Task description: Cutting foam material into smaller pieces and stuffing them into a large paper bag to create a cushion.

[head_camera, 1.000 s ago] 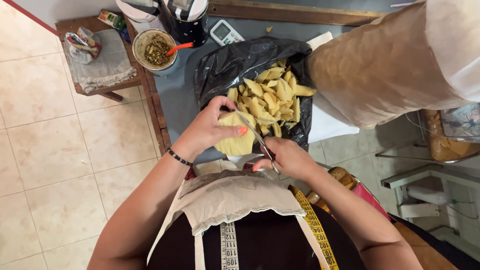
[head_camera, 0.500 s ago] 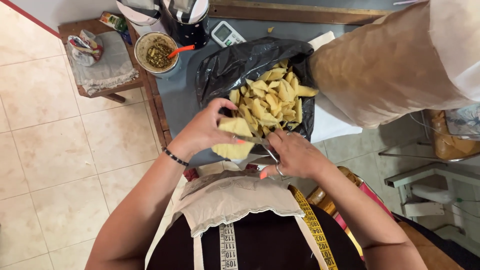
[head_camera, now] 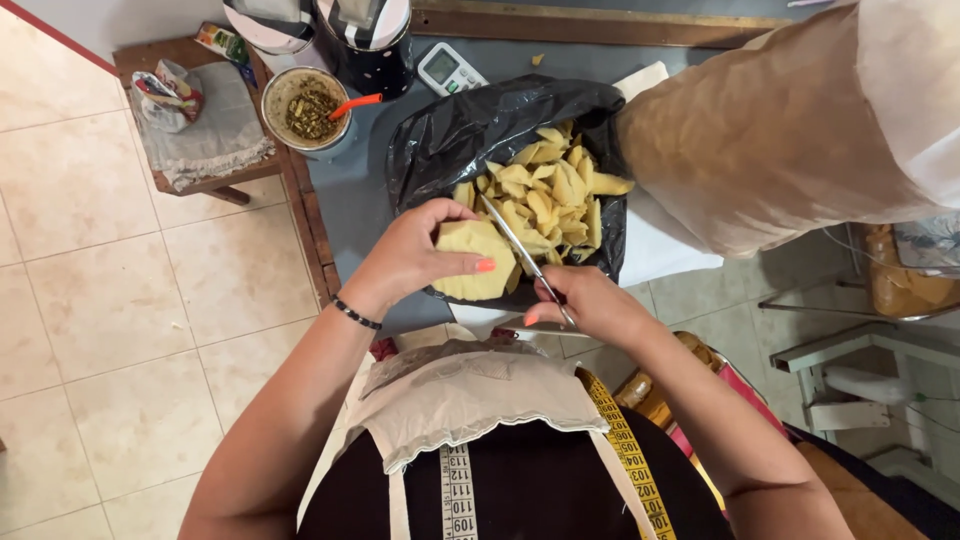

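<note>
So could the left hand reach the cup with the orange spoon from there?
Probably yes. The cup stands on the grey table beyond the left hand, with bare tabletop between them. But the hand's fingers are holding a yellow piece, so it isn't free.

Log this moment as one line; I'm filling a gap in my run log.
left hand: holds yellow piece | right hand: scissors open at piece edge | behind: cut pieces on black bag

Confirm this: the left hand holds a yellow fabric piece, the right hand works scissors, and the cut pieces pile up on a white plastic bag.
Wrong on one point: the head view shows the cut pieces piled on a black plastic bag, not white. The left hand does hold the yellow fabric piece, and the right hand works the scissors.
</note>
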